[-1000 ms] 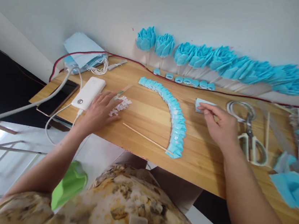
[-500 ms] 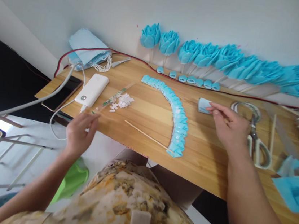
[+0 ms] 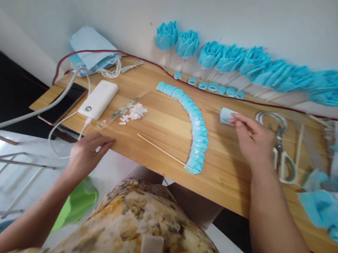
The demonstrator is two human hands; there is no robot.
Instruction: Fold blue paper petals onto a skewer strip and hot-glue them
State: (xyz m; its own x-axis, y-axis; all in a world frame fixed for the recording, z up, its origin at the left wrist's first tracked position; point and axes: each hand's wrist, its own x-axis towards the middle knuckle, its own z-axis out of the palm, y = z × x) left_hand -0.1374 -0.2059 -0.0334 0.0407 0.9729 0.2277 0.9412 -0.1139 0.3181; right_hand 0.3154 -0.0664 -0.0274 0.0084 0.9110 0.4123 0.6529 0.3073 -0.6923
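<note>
Pinching the folded blue piece near its right end: that's your right hand, thumb and index closed on it. The piece is on the right half of the counter, to the right of the pleated blue strip, which curves in an arc. Scissors just beyond that hand, on its right.

Your left hand is at the front edge, fingers curled, thumb and index tips near each other; can't tell if anything thin is between them. Closest to it: clear strip with green marks, white scraps alongside. Power bank is left of those, cable plugged in. Thin stick has its right end on the pleated strip. Blue flowers line the wall, seven small blue rolls below.
</note>
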